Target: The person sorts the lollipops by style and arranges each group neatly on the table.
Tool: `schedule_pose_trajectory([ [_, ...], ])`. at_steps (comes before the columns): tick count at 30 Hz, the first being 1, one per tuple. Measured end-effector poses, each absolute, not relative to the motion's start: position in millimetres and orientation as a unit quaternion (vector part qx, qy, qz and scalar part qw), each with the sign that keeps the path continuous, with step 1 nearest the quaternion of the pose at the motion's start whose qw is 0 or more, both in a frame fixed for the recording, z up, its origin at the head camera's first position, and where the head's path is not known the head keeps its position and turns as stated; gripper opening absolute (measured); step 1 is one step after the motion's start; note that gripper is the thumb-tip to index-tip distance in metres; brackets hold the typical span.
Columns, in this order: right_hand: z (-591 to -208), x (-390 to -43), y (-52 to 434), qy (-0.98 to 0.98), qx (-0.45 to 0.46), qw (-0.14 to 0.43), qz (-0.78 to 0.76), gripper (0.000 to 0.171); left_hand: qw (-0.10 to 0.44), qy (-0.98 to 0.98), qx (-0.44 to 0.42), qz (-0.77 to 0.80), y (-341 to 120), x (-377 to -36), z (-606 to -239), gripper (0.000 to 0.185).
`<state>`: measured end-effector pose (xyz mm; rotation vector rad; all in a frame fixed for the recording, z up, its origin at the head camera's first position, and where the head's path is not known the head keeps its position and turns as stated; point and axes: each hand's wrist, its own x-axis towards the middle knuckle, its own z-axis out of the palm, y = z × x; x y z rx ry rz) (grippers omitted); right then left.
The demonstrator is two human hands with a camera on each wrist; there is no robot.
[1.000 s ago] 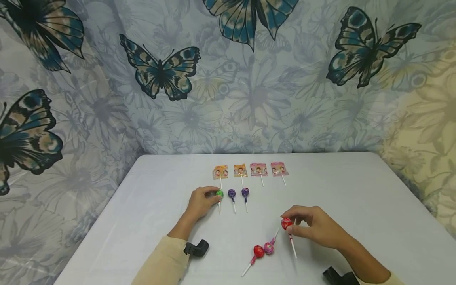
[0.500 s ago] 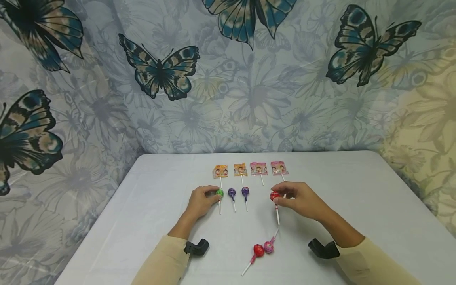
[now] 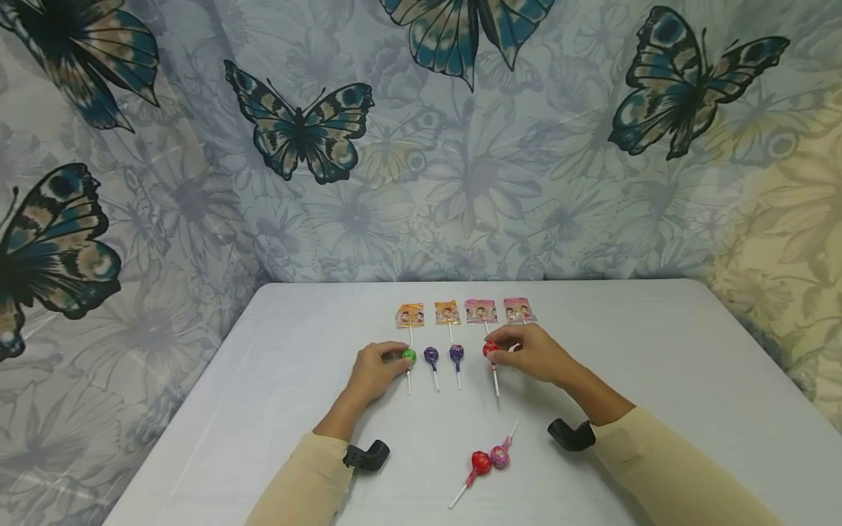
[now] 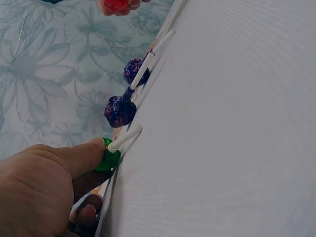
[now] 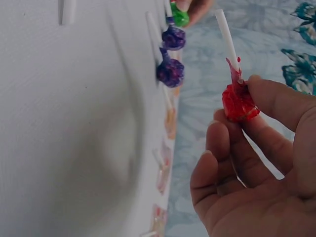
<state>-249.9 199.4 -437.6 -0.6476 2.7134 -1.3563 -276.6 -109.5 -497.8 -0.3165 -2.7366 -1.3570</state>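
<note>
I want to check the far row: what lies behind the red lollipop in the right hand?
Behind the red lollipop lie four flat wrapped lollipops. The right hand covers part of their sticks.

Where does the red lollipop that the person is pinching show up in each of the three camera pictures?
Head view: the red lollipop sits mid-table, pinched by the right hand, right of the two purple ones.
Left wrist view: red lollipop at the top edge.
Right wrist view: red lollipop right of centre, between fingertips.
Shared landmark: the green lollipop.
</note>
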Motion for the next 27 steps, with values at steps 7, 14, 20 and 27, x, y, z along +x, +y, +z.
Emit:
schedule_pose_trajectory([
  [7, -444.4, -261.3, 191.9, 0.884, -0.195, 0.031, -0.423, 0.028, 0.041, -0.890, -0.103, -0.442, -109.1, -275.7, -497.7, 0.024],
  [14, -454.4, -269.2, 187.0, 0.891, -0.156, 0.062, -0.423, 0.027, 0.038, -0.890, -0.102, -0.443, -109.0, -275.8, -498.6, 0.024],
  [20, -459.1, -273.3, 182.6, 0.899, -0.143, 0.067, -0.408, 0.023, 0.036, -0.891, -0.102, -0.440, -109.0, -276.3, -499.2, 0.024],
  [27, -464.9, -278.9, 179.5, 0.912, -0.119, 0.070, -0.387, 0.020, 0.037, -0.894, -0.103, -0.436, -109.0, -276.0, -498.7, 0.025],
])
